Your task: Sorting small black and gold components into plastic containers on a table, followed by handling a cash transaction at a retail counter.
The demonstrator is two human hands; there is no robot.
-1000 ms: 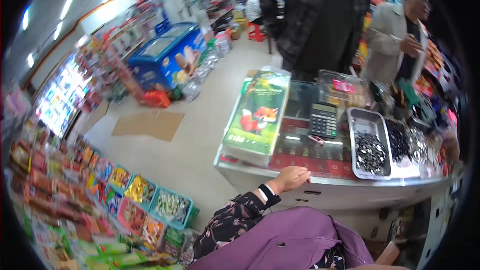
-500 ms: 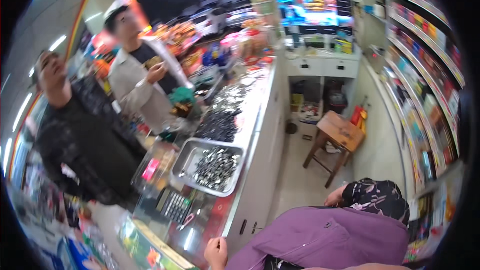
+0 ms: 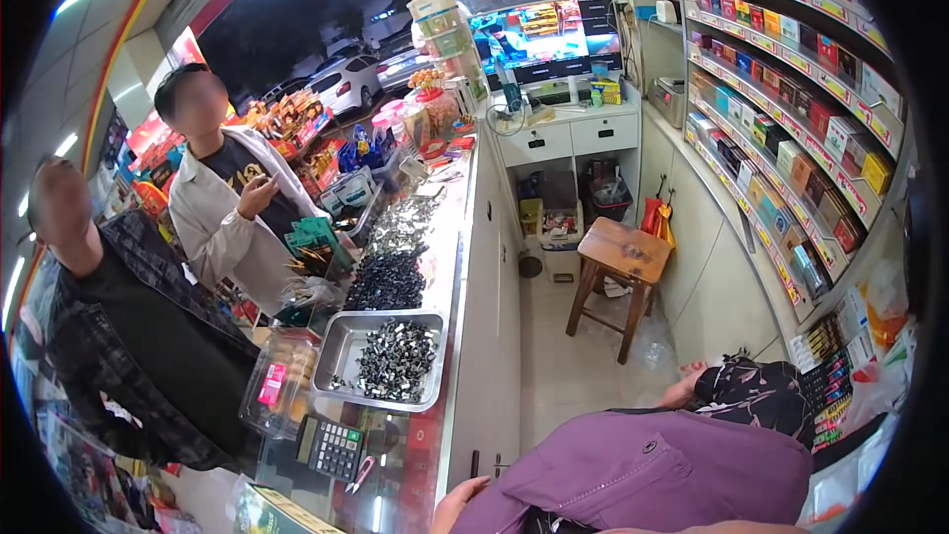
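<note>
My left hand [image 3: 462, 504] is low at the counter's near edge, beside my purple jacket [image 3: 643, 465]; its fingers are partly hidden. Out of a black floral sleeve comes my right hand [image 3: 684, 390], over the floor on the right. Its fingers are too small and indistinct to read. On the glass counter, nearest my left hand, lie pink-handled scissors [image 3: 365, 472] and a calculator [image 3: 334, 448]. Beyond them stands a metal tray [image 3: 330, 397] of small shiny metal pieces [image 3: 393, 360]. Heaps of small black pieces [image 3: 388, 278] and silvery pieces [image 3: 403, 224] lie farther back.
Two people stand across the counter, one in a light shirt [image 3: 210, 208], one in a dark jacket [image 3: 129, 326]. A clear plastic box [image 3: 249, 405] sits beside the tray. A wooden stool [image 3: 625, 249] stands in the aisle. Shelves of small boxes [image 3: 791, 129] line the right wall.
The view has swung, so the counter and stool sit farther left. My left hand, a fist before, shows less plainly and lies farther right in the picture. Both people's heads have shifted.
</note>
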